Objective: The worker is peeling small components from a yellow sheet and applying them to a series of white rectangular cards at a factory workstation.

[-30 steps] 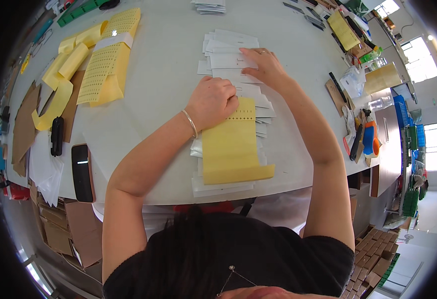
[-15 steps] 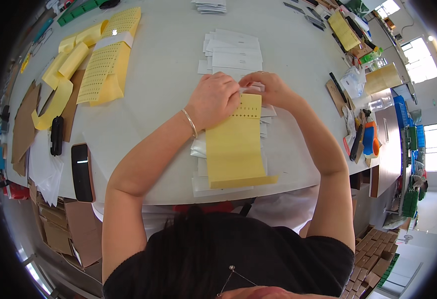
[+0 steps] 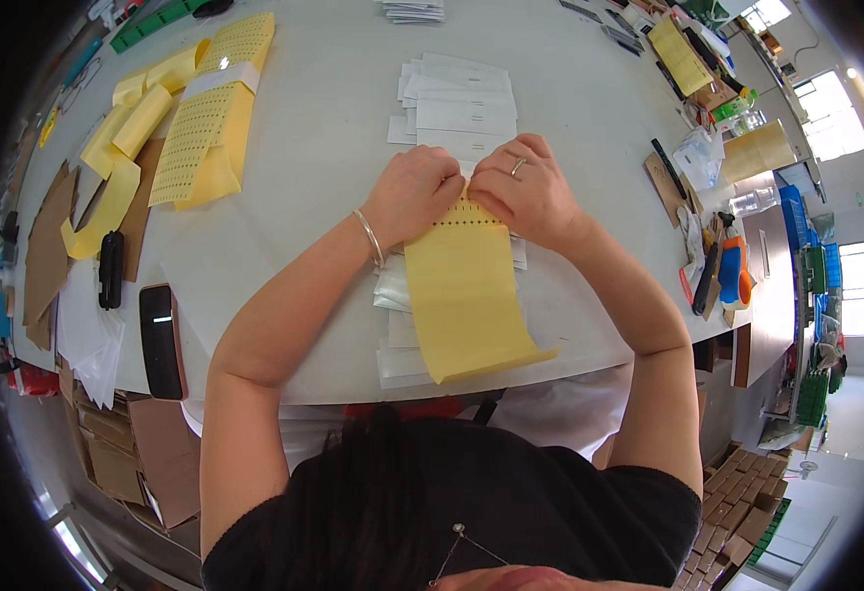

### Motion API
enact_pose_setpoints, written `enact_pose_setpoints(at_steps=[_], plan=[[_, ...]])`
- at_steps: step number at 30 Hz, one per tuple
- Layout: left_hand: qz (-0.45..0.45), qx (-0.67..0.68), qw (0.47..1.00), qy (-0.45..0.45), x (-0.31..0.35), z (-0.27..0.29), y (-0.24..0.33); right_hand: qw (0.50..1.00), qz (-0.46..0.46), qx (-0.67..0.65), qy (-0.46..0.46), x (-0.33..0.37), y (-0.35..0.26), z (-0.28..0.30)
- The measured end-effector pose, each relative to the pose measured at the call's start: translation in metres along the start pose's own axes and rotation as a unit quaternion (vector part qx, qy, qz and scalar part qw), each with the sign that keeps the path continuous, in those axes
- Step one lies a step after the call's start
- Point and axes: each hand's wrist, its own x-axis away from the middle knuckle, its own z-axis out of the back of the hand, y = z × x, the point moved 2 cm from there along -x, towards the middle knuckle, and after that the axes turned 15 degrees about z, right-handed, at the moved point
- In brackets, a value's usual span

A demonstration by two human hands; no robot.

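A long yellow sheet of labels [image 3: 462,295] lies in front of me, with rows of small black marks across its top part and its near end curling up. My left hand [image 3: 417,187] is closed at the sheet's top left, its fingertips pressed together on the edge. Beside it my right hand [image 3: 526,189] pinches the top edge near the middle, thumb and fingers close to the left hand's. Whether a single label is between the fingertips is hidden. Under the sheet, white packets [image 3: 399,287] stick out. Beyond my hands overlapping white packets [image 3: 466,110] lie in a column.
At the left are a marked yellow label stack [image 3: 196,148] with a white band, curled yellow strips [image 3: 117,192], a black phone [image 3: 162,340] and a black pen-like tool [image 3: 111,269]. Tape [image 3: 734,274], bottles [image 3: 752,203] and cardboard crowd the right edge. More white packets [image 3: 412,11] lie far ahead.
My right hand has come down and inward from the packets onto the sheet's top edge, its fingers now pinched. The sheet has tilted slightly, its near end shifting a little.
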Motion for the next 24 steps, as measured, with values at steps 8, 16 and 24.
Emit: enact_pose_setpoints(at_steps=[8,16,24], plan=[[-0.058,0.017,0.997,0.041,0.003,-0.001,0.004,0.968,-0.227,-0.101,-0.031,0.016,0.069,-0.035],[-0.068,0.008,0.997,0.026,0.005,0.001,0.004,0.958,-0.276,-0.038,-0.064,0.021,0.061,-0.047],[-0.083,0.000,0.997,-0.003,0.005,0.009,0.012,0.970,-0.202,-0.119,-0.067,0.038,0.045,-0.031]])
